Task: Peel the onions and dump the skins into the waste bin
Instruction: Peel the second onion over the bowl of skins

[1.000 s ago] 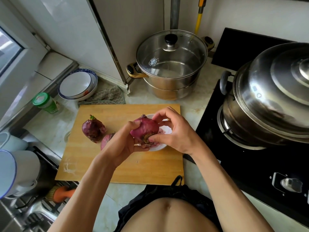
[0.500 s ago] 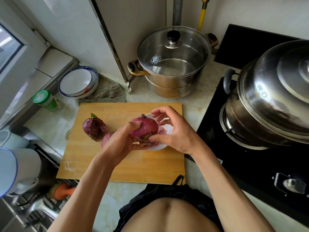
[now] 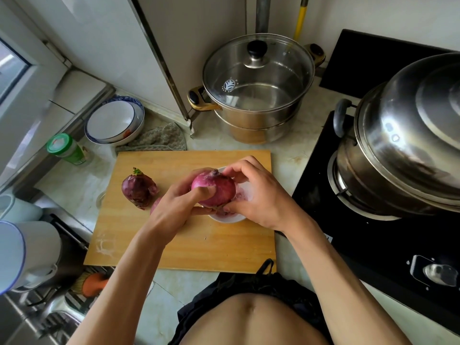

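Both hands clasp one red onion [image 3: 213,188] above the wooden cutting board [image 3: 189,245]. Left hand [image 3: 174,207] curls around its near left side, fingers pressed to the skin. Right hand [image 3: 258,195] pinches it from the right, fingertips at top and bottom. Just beneath the hands sits a small white bowl [image 3: 227,219]. Left of the left hand, an unpeeled onion [image 3: 138,189] lies on the board.

- I see a red onion [image 3: 213,188], smooth and glossy pink-purple, gripped between my left hand [image 3: 174,207] and right hand [image 3: 258,195], stem tip up.
- A second onion [image 3: 138,189], dark, papery skin on, green sprout on top, sits just left of my left hand.
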The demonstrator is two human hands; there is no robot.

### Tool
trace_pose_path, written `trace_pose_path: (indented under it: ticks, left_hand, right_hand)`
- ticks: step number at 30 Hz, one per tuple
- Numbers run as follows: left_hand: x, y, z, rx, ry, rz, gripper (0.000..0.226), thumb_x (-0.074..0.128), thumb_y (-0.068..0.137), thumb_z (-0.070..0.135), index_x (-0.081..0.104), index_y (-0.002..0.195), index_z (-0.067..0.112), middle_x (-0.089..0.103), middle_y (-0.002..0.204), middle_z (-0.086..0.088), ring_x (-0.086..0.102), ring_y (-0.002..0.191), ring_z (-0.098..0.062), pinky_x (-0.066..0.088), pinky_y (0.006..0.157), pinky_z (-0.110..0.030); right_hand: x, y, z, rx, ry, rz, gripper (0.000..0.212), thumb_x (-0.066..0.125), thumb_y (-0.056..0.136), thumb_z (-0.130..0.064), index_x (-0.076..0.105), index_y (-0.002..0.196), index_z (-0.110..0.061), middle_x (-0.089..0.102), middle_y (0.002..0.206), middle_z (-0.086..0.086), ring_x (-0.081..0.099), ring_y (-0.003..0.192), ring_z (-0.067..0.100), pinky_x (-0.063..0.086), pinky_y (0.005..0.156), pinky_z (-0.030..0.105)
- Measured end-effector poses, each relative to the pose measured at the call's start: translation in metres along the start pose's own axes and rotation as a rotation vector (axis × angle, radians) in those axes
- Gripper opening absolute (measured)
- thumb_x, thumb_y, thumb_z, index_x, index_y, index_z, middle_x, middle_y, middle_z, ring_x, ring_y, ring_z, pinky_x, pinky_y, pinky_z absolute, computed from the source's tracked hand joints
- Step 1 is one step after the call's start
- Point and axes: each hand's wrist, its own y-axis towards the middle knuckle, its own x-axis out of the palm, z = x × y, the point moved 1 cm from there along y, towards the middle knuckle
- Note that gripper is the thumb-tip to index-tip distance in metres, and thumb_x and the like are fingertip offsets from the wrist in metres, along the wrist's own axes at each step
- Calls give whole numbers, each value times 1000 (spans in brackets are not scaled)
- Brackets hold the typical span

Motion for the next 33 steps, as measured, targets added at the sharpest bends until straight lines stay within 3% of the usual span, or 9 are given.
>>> trace_pose_path:
  ticks: [3,8,13,19,23,28,33]
  left_hand:
    - [2,-1,2,6,29,8,51,76,69,41,72,120,36,74,121,-4,72,112,-30,59,90,-49]
    - [3,-1,2,8,29,21,53,75,69,41,71,122,33,74,119,-4,72,111,-30,59,91,-50]
    - [2,1,2,1,-16,26,55,75,71,40,69,125,31,73,123,-7,71,113,-33,60,85,-44]
    - [2,3,-5,-9,-95,20,55,76,71,37,71,125,28,70,129,-15,68,117,-38,57,93,-52]
    - [2,3,-8,-18,-124,26,66,75,73,37,63,135,20,69,130,-16,68,118,-38,61,86,-43]
    - [1,0,-5,54,-100,32,65,79,69,33,65,132,23,71,128,-9,69,117,-35,57,95,-51]
    - [6,-7,3,245,49,89,79,92,66,4,61,136,26,72,125,-1,71,113,-22,59,88,-29]
  right_hand:
    - [0,0,0,-7,6,-5,58,90,69,-15,57,117,-24,50,117,-10,54,110,-1,45,97,15]
    - [0,0,0,5,11,17,58,88,69,-13,55,113,-29,50,109,-17,52,102,-5,48,90,22]
    - [-3,1,3,-17,55,41,64,87,69,-15,56,125,-23,55,122,-7,56,111,5,51,91,27]
    - [-3,-1,7,-46,47,81,53,87,70,-14,66,119,-15,61,116,-5,61,107,10,54,88,32]
    - [-6,-2,7,-59,39,111,40,86,71,-11,68,107,-14,61,106,-10,61,101,10,51,90,31]
    - [-6,0,8,55,224,80,31,75,80,-23,66,109,-23,67,110,-7,66,102,13,57,89,38]
    - [-8,1,6,143,184,138,28,74,88,-24,72,115,-15,74,102,-6,71,93,5,59,84,27]
